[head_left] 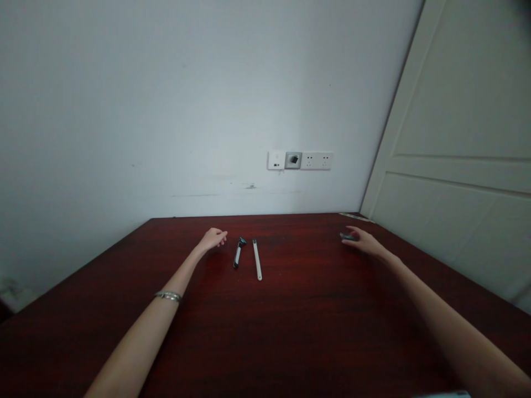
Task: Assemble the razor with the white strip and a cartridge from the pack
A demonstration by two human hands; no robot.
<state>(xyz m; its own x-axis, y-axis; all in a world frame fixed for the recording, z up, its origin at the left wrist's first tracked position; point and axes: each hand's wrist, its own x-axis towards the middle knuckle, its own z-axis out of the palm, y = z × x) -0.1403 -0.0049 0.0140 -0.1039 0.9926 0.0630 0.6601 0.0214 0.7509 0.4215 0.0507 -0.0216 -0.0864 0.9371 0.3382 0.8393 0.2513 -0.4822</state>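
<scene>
My left hand (213, 237) rests on the table with its fingers curled in, and nothing shows in them. Just right of it lies a razor (238, 256) with a white and black handle, its head pointing away from me. Beside the razor is a toothbrush (258, 262) with a slim white handle and dark bristles at the far end. Over at the far right, my right hand (362, 241) has its thumb and fingers around a small dark grey object (347, 237). The fingers partly cover this object, and its kind cannot be made out.
The dark red wooden table (290, 320) meets a white wall at the back, with a row of sockets (317, 161) above it. A pale panelled door (460, 171) borders the right side. A thin strip (357, 217) lies at the back right corner.
</scene>
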